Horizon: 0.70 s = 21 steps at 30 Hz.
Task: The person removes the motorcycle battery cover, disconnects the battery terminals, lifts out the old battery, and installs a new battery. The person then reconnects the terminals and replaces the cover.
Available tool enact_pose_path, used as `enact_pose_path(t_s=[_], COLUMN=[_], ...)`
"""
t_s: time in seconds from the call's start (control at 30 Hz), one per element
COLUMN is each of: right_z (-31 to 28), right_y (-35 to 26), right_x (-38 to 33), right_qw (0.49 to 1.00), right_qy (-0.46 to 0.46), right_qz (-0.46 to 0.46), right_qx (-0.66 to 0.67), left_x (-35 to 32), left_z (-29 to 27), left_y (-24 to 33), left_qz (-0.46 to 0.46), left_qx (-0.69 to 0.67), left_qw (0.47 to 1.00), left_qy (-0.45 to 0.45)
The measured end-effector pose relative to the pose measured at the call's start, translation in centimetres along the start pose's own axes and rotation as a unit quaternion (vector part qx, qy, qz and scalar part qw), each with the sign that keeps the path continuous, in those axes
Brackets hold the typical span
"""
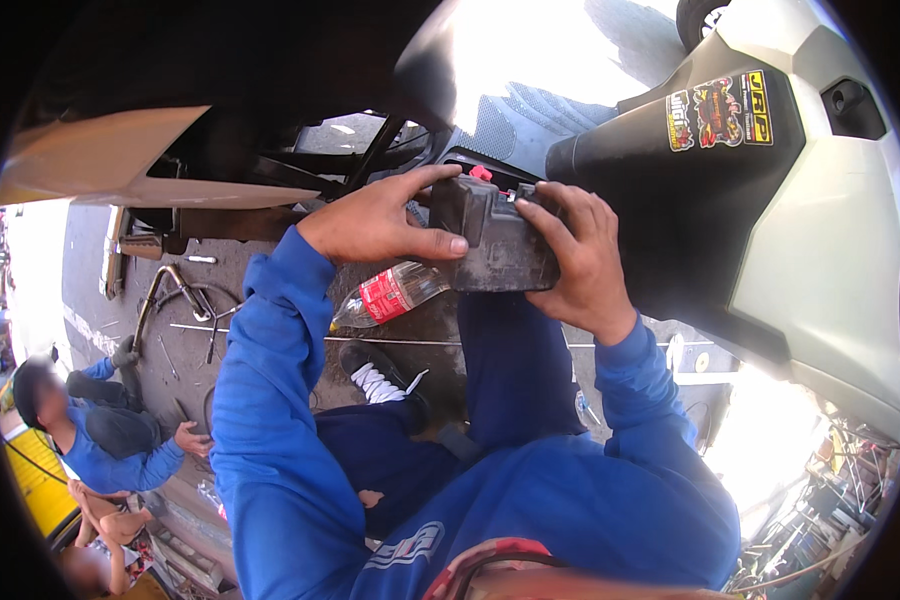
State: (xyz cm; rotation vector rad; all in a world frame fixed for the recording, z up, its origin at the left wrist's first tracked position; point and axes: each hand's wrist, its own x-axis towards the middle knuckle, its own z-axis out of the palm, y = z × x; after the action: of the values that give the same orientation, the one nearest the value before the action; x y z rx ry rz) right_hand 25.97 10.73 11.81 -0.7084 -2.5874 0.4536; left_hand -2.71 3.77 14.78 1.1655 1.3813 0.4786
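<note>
A dusty black motorcycle battery (505,250) with a notched top and a red piece at its far edge is held up between my two hands, above my knee. My left hand (385,215) grips its left end, thumb on the near face and fingers over the far side. Around the right end, my right hand (588,260) has its fingers over the top and its thumb low down. A black motorcycle footboard (515,118) lies just beyond the battery. What is under the battery, and most of its far side, stays hidden.
Motorcycle bodywork (820,230) in pale grey rises at the right, and a tan panel (120,150) juts in at the left. A plastic bottle (390,295) with a red label lies on the ground. Two people sit at the lower left, near tools and a bent metal tube (150,295).
</note>
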Motion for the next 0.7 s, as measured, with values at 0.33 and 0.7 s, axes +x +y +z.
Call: enact_pose_path(t_s=[0.33,0.7], right_z=[3.4,3.4], right_y=[0.7,2.3], right_x=[-3.6,-2.4], right_qw=[0.997,0.993], right_qy=[0.071,0.104], right_qz=[0.016,0.061], right_qx=[-0.033,-0.012], left_x=[12.4,19.3], left_z=[1.2,1.4], left_y=[4.3,4.7], left_qz=[0.002,-0.091], left_qx=[0.488,0.5], left_qw=[0.872,0.861], left_qy=[0.041,0.006])
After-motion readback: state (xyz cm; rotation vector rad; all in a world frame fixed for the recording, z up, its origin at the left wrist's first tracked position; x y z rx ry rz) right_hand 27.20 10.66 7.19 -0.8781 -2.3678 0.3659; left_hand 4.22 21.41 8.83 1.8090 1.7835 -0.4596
